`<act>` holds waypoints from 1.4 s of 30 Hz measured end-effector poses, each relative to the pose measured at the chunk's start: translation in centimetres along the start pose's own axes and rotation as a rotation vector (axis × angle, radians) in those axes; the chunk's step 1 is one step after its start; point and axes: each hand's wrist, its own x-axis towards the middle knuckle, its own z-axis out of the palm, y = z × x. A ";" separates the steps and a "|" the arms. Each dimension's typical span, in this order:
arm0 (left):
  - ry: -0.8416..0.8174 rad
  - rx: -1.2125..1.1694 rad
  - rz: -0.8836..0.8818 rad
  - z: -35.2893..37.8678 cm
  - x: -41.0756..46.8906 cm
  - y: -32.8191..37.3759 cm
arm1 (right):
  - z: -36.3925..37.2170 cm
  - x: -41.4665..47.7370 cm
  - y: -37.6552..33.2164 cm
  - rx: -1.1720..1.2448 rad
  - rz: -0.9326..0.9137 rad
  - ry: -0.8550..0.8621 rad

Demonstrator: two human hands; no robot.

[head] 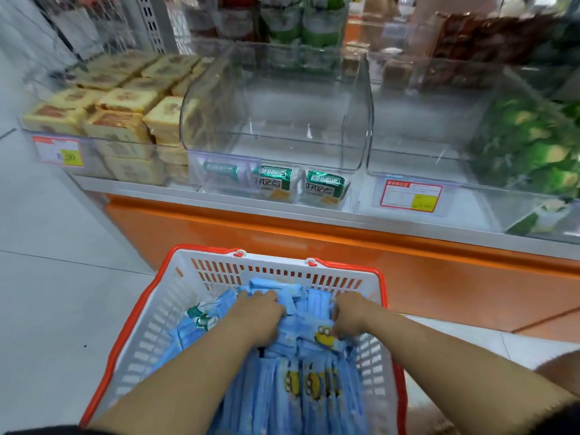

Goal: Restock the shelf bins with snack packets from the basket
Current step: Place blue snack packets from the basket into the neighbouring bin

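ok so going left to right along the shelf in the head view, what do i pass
yellow cake boxes → curved clear bin with green-and-white packets at its front → second clear bin with a red-framed price label → pile of green packets at the right edge

Single head-worn wide-angle view, pitched forward and down. Basket [150, 324] sits close below, filling bottom centre. Shelf bins [282, 146] run just beyond it across the top. Floor [47, 277] at left.

Blue packets [309, 387], yellow cartoon print; white-orange basket [150, 324].
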 end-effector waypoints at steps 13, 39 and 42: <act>0.501 -0.968 0.178 -11.1 -10.0 3.9 | -9.7 -16.9 2.4 0.203 -0.326 0.439; 0.849 -0.405 0.142 -22.8 -2.9 5.6 | -24.1 -7.7 11.0 -0.006 -0.181 0.511; 0.854 -0.394 0.141 -22.6 -2.7 5.9 | -24.2 -5.8 10.6 -0.035 -0.198 0.411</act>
